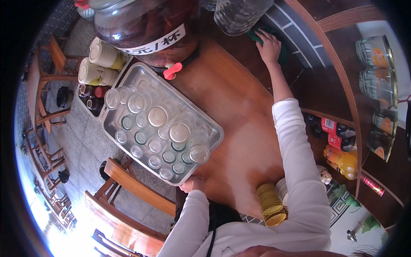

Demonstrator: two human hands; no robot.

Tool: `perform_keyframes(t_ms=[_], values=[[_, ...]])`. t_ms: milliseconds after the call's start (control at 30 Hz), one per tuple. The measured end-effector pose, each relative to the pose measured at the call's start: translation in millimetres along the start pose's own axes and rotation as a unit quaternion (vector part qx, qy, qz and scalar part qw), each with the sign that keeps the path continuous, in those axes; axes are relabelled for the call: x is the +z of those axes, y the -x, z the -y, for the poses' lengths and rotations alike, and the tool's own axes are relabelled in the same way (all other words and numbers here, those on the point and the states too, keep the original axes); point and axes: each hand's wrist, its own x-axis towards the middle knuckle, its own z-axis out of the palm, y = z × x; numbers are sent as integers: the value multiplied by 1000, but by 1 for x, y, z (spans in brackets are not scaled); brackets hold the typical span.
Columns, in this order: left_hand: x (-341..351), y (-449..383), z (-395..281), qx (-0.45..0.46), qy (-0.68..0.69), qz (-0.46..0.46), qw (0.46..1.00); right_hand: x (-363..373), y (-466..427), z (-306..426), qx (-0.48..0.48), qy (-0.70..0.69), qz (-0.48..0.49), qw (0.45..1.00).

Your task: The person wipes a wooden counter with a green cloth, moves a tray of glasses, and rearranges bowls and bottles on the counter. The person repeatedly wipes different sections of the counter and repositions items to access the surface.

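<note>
My right hand (269, 46) rests on a dark green cloth (282, 54) on the dark back strip of the wooden counter (237, 106), beside a large clear ribbed container (240, 16). My left hand (191, 184) is at the near corner of a metal tray (212, 128), its fingers partly hidden under the rim. Upside-down clear glasses (157, 116) in several rows stand on the tray. Behind the tray is a big glass jar of dark liquid (138, 25) with a red tap (172, 70) and a label bearing writing.
Stacked paper cups (102, 56) and a smaller tray with dark bottles (94, 103) stand left of the jar. Stacks of yellow dishes (269, 199) are by my right elbow. Shelves at right hold glass jars (377, 83) and drink bottles (340, 160). A wooden bench (138, 186) stands below left.
</note>
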Motion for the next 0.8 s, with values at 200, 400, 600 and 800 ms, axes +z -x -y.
perform_keyframes(t_ms=[200, 400, 600, 800], values=[[8, -24, 22, 13, -46, -48, 998, -8, 1, -25, 51, -16, 28, 998], [5, -20, 17, -7, -60, -30, 998, -27, 38, -44, 192, 97, 64, 975], [2, -35, 36, 47, -99, -12, 994, -46, 41, -52, 284, 245, 277, 885], [11, -47, 53, 32, 47, 65, 996, -56, 29, -87, 294, 155, 424, 843]])
